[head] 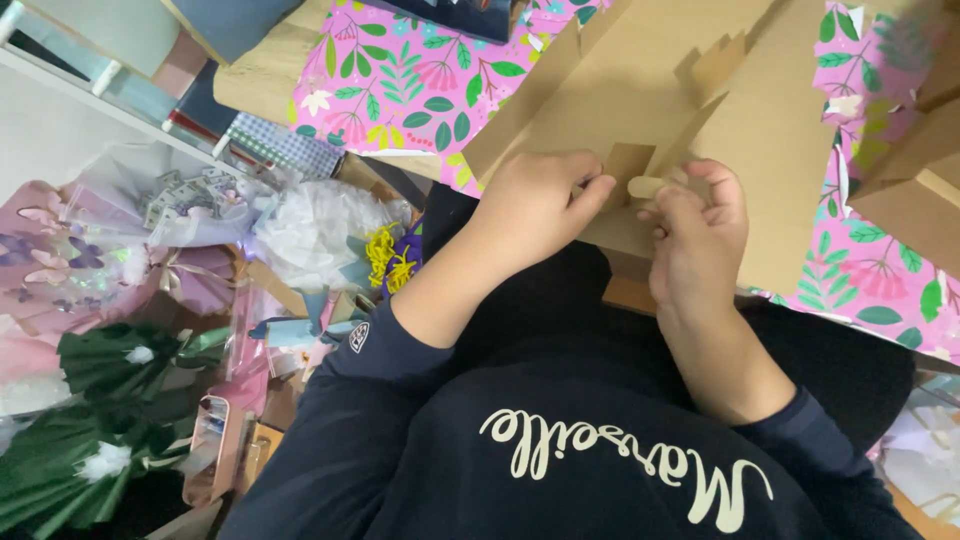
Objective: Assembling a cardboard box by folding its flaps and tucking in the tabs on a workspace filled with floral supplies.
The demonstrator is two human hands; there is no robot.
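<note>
A flat brown cardboard piece (pixel 760 150) with cut flaps lies over the edge of a table in front of me. My left hand (pixel 535 205) is curled on its lower edge, fingers pinching a small flap (pixel 628 165). My right hand (pixel 700 235) grips the same edge just to the right, fingertips around a pale tab (pixel 645 186). Both thumbs nearly meet at that tab. My dark long sleeves and dark top fill the bottom of the view.
Pink floral paper (pixel 400 80) covers the wooden table (pixel 262 70). A cardboard box (pixel 915 185) sits at the right. On the floor to the left lie wrapped bouquets (pixel 120 250), white tissue (pixel 315 235), green paper fans (pixel 90 420) and yellow shreds (pixel 385 255).
</note>
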